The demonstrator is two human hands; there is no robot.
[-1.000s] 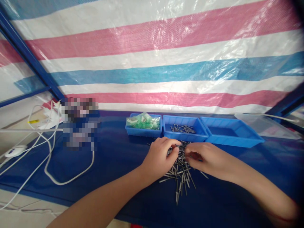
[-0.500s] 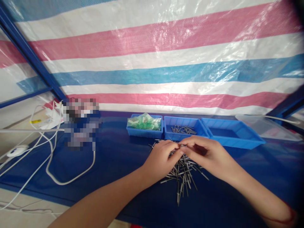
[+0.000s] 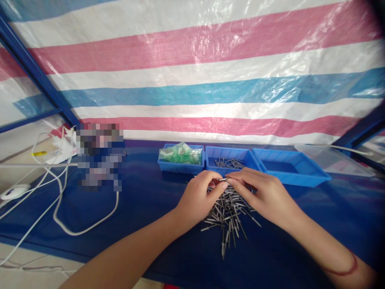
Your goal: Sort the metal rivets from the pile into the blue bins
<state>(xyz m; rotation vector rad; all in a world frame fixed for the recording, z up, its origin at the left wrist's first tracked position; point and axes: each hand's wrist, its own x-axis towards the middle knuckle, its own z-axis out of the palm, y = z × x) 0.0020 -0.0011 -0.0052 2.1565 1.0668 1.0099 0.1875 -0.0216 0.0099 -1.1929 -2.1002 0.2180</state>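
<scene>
Over a loose pile of metal blind rivets (image 3: 228,210) on the blue table, my two hands meet fingertip to fingertip. My left hand (image 3: 201,194) is closed in a pinch, and a small rivet (image 3: 223,179) shows between its thumb and forefinger. From the other side, my right hand (image 3: 263,194) pinches at the same rivet's end with thumb and forefinger. Its remaining fingers curl out of sight. Just behind the hands, the middle blue bin (image 3: 255,165) has several rivets lying in it.
A left blue bin (image 3: 180,167) holds green-tinted plastic bags (image 3: 182,153). Another blue bin (image 3: 309,178) stands to the right, with a clear plastic sheet (image 3: 337,160) behind it. White cables (image 3: 61,196) and a white mouse-like device (image 3: 15,192) lie at left, near a blurred-out area.
Both hands have risen slightly and the rivet between the fingertips now shows more clearly. The whole view has shifted a little. The pile looks the same.
</scene>
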